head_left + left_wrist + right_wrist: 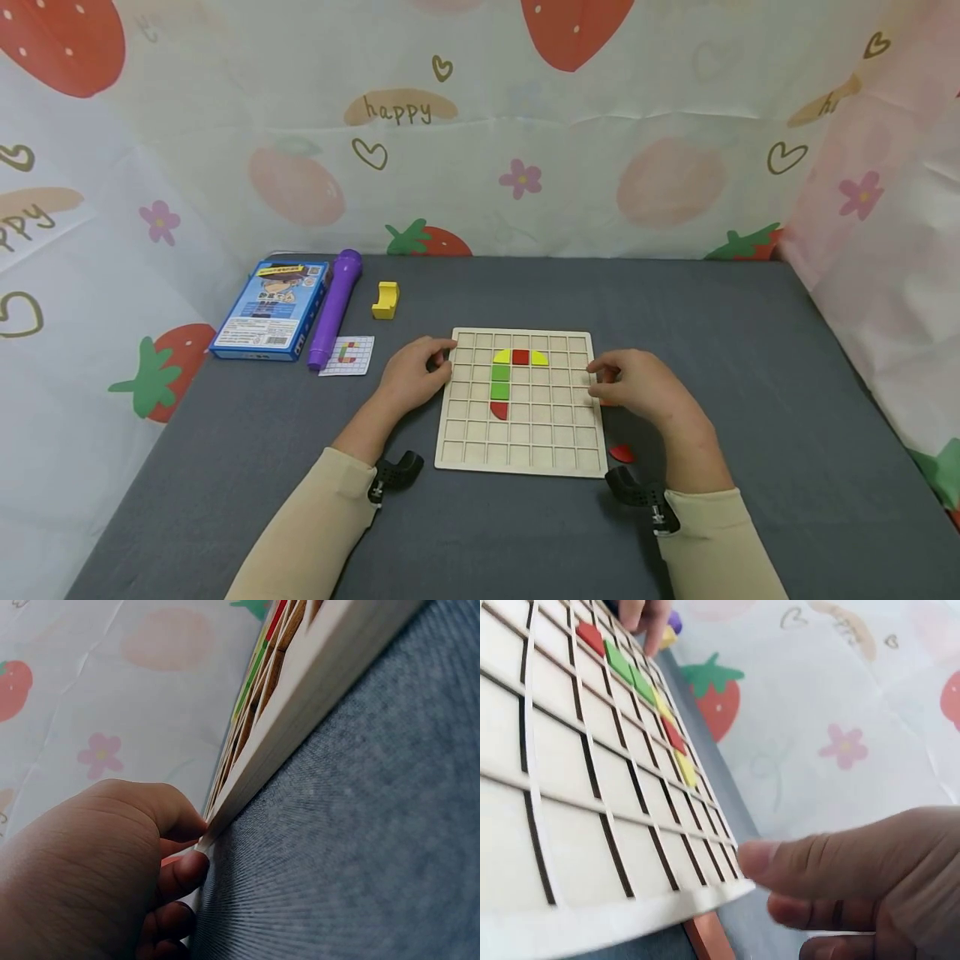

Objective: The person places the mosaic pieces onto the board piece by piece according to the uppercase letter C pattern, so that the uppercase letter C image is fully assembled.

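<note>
A wooden grid board (517,433) lies on the grey table (750,400). In its cells sit two yellow quarter-rounds, a red square (521,357), two green squares (500,382) and a red half-round (498,409). My left hand (435,364) pinches the board's left edge (300,697), thumb on top (176,810) and fingers (184,874) underneath. My right hand (597,385) holds the right edge, its thumb (795,859) over the rim of the board (592,847). A red piece (709,941) shows just under that edge.
A loose red piece (621,453) lies off the board's front right corner. At the back left are a blue box (272,309), a purple pen (334,307), a yellow block (386,300) and a small pattern card (347,356). Strawberry-print cloth walls close in three sides.
</note>
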`<state>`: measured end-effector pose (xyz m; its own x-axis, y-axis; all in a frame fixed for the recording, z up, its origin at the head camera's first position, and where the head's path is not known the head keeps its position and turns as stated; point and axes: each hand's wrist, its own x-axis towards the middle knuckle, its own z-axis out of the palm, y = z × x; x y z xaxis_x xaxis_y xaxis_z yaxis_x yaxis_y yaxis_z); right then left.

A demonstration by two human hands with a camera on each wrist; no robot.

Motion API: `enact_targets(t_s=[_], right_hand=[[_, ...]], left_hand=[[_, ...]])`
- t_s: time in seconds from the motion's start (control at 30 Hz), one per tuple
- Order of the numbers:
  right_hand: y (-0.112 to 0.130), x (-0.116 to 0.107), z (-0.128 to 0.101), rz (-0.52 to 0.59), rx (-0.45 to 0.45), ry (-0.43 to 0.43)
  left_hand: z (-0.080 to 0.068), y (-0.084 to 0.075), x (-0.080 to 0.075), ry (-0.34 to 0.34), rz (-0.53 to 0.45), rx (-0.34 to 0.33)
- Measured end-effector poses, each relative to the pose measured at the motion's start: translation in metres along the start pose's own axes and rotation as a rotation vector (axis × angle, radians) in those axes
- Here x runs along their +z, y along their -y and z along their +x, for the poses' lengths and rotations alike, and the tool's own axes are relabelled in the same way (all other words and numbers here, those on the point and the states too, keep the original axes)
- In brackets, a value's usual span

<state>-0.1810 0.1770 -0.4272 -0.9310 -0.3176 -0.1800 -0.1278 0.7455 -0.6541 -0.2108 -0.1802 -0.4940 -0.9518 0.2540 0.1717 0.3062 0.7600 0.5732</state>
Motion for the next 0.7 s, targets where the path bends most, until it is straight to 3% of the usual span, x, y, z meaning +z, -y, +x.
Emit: enact_targets(t_s=[0.43,0.7], right_hand=[[-0.012,0.003,0.002,-0.069,0.103,0.062],[-0.013,0.0,0.001,-0.111,0.127,0.037]], left_hand=[[0.001,0.0,0.0,0.016,0.005,-0.018],[0.001,0.0,0.001,0.01,0.004,-0.021]])
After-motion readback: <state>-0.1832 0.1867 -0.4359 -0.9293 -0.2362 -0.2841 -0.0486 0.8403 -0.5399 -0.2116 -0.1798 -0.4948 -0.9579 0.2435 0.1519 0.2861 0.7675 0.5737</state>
